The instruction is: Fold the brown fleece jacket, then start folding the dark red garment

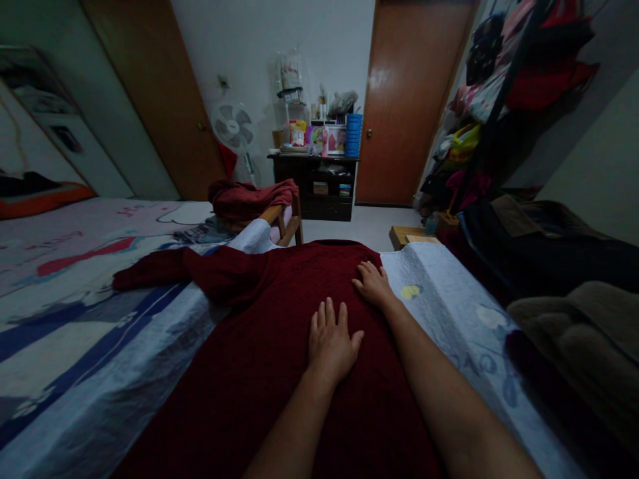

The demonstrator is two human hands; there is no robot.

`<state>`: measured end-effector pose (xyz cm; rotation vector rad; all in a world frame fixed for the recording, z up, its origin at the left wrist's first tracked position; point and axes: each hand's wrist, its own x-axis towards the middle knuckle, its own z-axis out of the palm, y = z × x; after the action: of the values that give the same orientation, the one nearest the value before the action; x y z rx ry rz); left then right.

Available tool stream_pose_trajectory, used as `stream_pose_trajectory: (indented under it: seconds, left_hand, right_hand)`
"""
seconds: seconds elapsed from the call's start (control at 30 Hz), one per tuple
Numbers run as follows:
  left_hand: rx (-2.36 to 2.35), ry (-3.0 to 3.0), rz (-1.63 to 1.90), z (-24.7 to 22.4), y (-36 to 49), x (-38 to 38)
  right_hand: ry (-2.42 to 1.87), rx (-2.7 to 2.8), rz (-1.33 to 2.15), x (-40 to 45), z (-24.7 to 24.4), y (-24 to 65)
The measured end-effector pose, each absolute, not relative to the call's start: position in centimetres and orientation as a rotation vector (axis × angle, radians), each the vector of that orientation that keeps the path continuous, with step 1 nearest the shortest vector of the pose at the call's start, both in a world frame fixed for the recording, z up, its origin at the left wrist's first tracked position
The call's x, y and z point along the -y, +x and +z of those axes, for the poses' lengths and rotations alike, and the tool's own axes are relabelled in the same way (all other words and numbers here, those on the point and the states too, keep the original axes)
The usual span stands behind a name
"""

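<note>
A dark red long-sleeved top (269, 332) lies spread out in front of me, its neckline at the far end. One sleeve (164, 266) stretches left across the bed; the other sleeve does not show. My left hand (332, 342) rests flat on the middle of the top, fingers extended and slightly apart. Farther up, near the right shoulder of the top, my right hand (373, 283) lies palm down with its fingers spread. Neither hand grips the cloth. Below the top is a pale blue-grey patterned sheet (439, 293).
Left is a bed with a printed cover (100, 233). A reddish folded garment (249, 199) hangs over a wooden frame (294, 223). Dark folded clothes (554, 233) and a brown fluffy item (584, 319) lie right. A fan (234, 126) and black cabinet (314, 186) stand at the back.
</note>
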<state>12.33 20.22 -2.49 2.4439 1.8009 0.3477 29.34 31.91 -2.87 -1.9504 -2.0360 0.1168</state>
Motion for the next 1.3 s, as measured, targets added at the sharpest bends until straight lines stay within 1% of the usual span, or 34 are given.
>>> stream_pose_trajectory:
  seconds: [0.13, 0.23, 0.33, 0.4, 0.47, 0.6, 0.7, 1.07, 1.17, 1.3]
  left_hand:
    - [-1.803, 2.457, 0.395, -2.7, 12.4, -20.4]
    - [-1.78, 2.507, 0.495, -2.7, 12.4, -20.5]
    - [-1.674, 2.57, 0.55, -2.6, 12.4, -20.5]
    - [-1.59, 2.583, 0.53, -2.5, 12.4, -20.6]
    - [-1.557, 2.572, 0.503, -2.5, 12.4, -20.6]
    - [-1.587, 2.564, 0.46, -2.7, 12.3, -20.4]
    - [-1.626, 2.557, 0.415, -2.7, 12.3, -20.3]
    - [-1.725, 2.508, 0.404, -3.3, 12.5, -20.1]
    - [-1.729, 2.512, 0.4, -3.2, 12.5, -20.1]
    - [-1.693, 2.56, 0.395, -3.0, 12.4, -20.2]
  right_hand:
    - [-2.027, 1.962, 0.071, -31.9, -2.9, 29.6]
    - [-1.898, 1.958, -0.03, -31.7, -2.0, 29.5]
    - [-1.687, 2.122, 0.093, -31.5, -1.2, 29.1]
    - [-1.619, 2.229, 0.195, -31.4, -1.0, 28.8]
    - [-1.639, 2.265, 0.199, -31.4, -1.1, 28.5]
    - [-1.804, 2.21, 0.063, -31.2, -1.1, 28.5]
    - [-1.86, 2.179, 0.029, -31.1, -1.1, 28.8]
    - [-2.112, 2.065, 0.204, -31.8, -2.5, 29.4]
    - [-2.099, 2.024, 0.174, -31.8, -2.1, 29.6]
    - [-1.856, 2.099, 0.11, -31.3, -1.1, 29.3]
